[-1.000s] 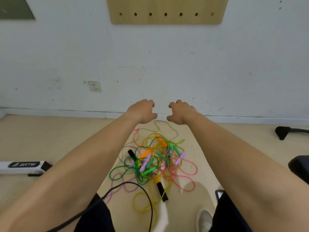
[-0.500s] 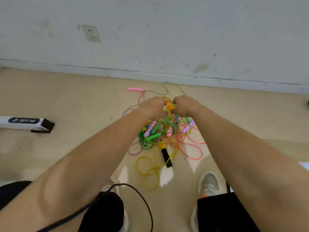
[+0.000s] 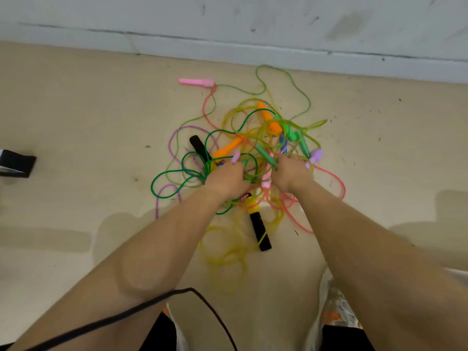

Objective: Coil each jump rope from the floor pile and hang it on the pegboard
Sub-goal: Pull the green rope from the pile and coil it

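A tangled pile of jump ropes (image 3: 253, 138) lies on the beige floor close to the wall, with green, yellow, pink and purple cords and orange, green, lilac and black handles. My left hand (image 3: 222, 179) is sunk into the pile's near left side, fingers curled, and a lilac handle (image 3: 236, 157) sticks out above its knuckles. My right hand (image 3: 291, 176) is curled into the pile beside it, at the lower end of a green handle (image 3: 266, 155). Both hands' fingertips are hidden among the cords. A pink handle (image 3: 196, 81) lies apart at the far left.
The white wall and skirting (image 3: 228, 39) run just behind the pile. A black-and-white object (image 3: 15, 163) lies at the left edge. A thin black cable (image 3: 202, 297) crosses my left forearm. My shoe (image 3: 336, 307) stands at the lower right, near the pile.
My view has dropped from the wall and pegboard to the floor. Both hands have moved down from above the pile into it and closed among the ropes.
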{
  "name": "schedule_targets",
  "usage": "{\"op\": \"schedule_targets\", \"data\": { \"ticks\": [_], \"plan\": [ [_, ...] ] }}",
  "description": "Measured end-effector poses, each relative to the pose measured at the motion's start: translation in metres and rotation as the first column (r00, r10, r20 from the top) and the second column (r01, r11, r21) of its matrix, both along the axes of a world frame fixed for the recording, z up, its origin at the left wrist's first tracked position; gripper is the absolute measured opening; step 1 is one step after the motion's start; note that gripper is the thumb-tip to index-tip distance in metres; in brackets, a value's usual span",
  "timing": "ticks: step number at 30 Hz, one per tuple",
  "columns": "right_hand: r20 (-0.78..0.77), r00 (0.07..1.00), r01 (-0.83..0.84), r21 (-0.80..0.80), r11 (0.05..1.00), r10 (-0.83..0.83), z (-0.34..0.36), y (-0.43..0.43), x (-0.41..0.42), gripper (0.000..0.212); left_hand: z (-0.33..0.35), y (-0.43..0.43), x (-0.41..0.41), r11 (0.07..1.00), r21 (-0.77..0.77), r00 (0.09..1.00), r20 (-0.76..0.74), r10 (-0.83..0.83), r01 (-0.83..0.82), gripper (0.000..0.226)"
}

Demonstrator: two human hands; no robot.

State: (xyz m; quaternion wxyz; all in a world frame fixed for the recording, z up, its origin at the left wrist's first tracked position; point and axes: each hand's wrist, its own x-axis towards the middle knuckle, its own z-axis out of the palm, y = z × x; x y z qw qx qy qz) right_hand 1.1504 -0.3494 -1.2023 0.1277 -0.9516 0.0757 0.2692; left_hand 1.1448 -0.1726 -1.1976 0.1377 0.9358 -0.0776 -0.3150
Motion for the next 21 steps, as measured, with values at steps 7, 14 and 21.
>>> {"op": "schedule_targets", "data": {
  "ticks": [7, 14, 21],
  "plan": [
    [0.055, 0.975, 0.207, 0.143, 0.968, -0.217, -0.054, 0.0, 0.027, 0.025, -0.038, -0.018, 0.027, 0.986, -0.129, 0.992, 0.051, 0.118, -0.11, 0.037],
    [0.144, 0.94, 0.218, 0.443, 0.869, -0.309, -0.031, -0.011, 0.015, 0.01, -0.017, -0.02, 0.027, 0.983, -0.183, 0.955, 0.286, 0.079, -0.026, 0.049],
    [0.152, 0.956, 0.095, 0.653, 0.752, -0.253, 0.059, -0.007, 0.006, 0.031, 0.068, -0.026, 0.018, 0.967, 0.022, 0.845, 0.482, -0.231, 0.252, 0.037]
  ]
}}
